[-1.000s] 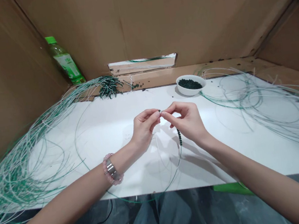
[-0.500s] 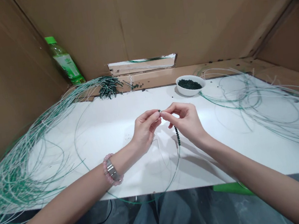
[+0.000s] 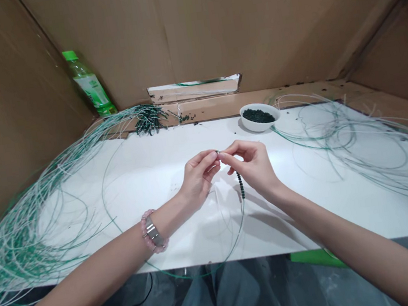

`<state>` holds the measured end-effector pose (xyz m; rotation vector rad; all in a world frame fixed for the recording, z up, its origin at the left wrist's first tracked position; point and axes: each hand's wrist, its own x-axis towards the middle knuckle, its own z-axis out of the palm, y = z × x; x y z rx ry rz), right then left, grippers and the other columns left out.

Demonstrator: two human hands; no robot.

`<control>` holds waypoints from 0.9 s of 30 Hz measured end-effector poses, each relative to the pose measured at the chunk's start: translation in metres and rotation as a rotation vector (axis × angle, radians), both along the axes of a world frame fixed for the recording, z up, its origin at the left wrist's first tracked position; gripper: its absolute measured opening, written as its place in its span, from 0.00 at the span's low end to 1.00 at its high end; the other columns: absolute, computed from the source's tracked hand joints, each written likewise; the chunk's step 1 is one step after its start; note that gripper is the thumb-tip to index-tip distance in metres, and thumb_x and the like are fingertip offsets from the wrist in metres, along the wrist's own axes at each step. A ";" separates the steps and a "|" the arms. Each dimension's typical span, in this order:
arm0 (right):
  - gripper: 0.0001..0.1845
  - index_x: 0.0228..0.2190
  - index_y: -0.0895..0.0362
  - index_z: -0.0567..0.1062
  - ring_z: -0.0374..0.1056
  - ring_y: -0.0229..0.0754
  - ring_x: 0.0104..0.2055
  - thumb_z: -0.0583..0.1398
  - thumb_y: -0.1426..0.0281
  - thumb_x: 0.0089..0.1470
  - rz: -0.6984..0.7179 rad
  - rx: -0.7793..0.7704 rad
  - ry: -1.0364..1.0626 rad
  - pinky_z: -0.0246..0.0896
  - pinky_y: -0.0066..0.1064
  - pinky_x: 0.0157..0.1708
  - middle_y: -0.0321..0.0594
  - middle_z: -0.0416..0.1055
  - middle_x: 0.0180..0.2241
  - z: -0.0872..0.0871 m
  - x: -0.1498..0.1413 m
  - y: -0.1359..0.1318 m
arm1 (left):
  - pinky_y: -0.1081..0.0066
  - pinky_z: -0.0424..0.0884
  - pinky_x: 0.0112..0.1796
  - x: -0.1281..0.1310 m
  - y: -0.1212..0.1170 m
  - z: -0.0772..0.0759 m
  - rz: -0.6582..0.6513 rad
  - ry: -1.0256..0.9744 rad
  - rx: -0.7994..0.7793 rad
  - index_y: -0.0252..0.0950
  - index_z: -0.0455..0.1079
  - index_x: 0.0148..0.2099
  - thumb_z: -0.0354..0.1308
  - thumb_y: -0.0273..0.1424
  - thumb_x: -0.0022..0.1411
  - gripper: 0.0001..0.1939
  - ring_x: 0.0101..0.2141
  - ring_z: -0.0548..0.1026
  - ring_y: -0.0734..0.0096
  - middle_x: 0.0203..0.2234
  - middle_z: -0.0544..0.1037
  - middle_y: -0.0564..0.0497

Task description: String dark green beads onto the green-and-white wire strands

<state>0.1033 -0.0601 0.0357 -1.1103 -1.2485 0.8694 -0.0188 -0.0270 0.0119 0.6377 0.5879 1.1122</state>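
Note:
Over the middle of the white table (image 3: 310, 209), my left hand (image 3: 196, 177) and my right hand (image 3: 253, 166) meet fingertip to fingertip. Both pinch a thin green-white wire at about the same spot, where a tiny dark bead sits. A short row of dark green beads (image 3: 240, 185) hangs on the wire just below my right hand. The wire loop (image 3: 213, 269) curves down past the table's near edge. My left wrist carries a pink bead bracelet with a metal clasp.
A white bowl of dark green beads (image 3: 259, 115) stands at the back. A pile of beaded pieces (image 3: 149, 117) lies back left. Large wire bundles spread at the left (image 3: 27, 223) and right (image 3: 358, 141). A green bottle (image 3: 90, 85) leans in the cardboard corner.
The hanging row of beads has slid a little leftward and up under my right hand. Both hands stay pinched together at almost the same spot.

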 end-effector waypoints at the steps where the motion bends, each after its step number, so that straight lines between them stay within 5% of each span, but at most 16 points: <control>1: 0.08 0.20 0.60 0.75 0.65 0.34 0.24 0.66 0.69 0.42 -0.001 0.002 0.004 0.65 0.24 0.19 0.37 0.72 0.22 -0.001 0.000 0.000 | 0.86 0.70 0.28 0.000 0.000 0.000 -0.002 -0.009 -0.011 0.32 0.75 0.26 0.72 0.29 0.39 0.11 0.22 0.72 0.86 0.20 0.75 0.56; 11: 0.07 0.22 0.60 0.75 0.67 0.33 0.25 0.66 0.69 0.44 0.002 0.013 0.057 0.68 0.24 0.21 0.36 0.72 0.22 -0.006 -0.003 0.000 | 0.87 0.69 0.25 0.002 -0.001 0.000 -0.007 -0.037 -0.050 0.33 0.72 0.27 0.73 0.30 0.37 0.14 0.22 0.70 0.87 0.19 0.73 0.58; 27: 0.05 0.22 0.60 0.76 0.64 0.35 0.26 0.62 0.73 0.47 -0.044 0.095 -0.378 0.63 0.25 0.21 0.38 0.72 0.23 0.009 0.015 -0.003 | 0.80 0.68 0.23 -0.010 0.020 -0.008 -0.033 0.307 0.447 0.35 0.74 0.27 0.68 0.32 0.46 0.07 0.20 0.68 0.83 0.19 0.73 0.56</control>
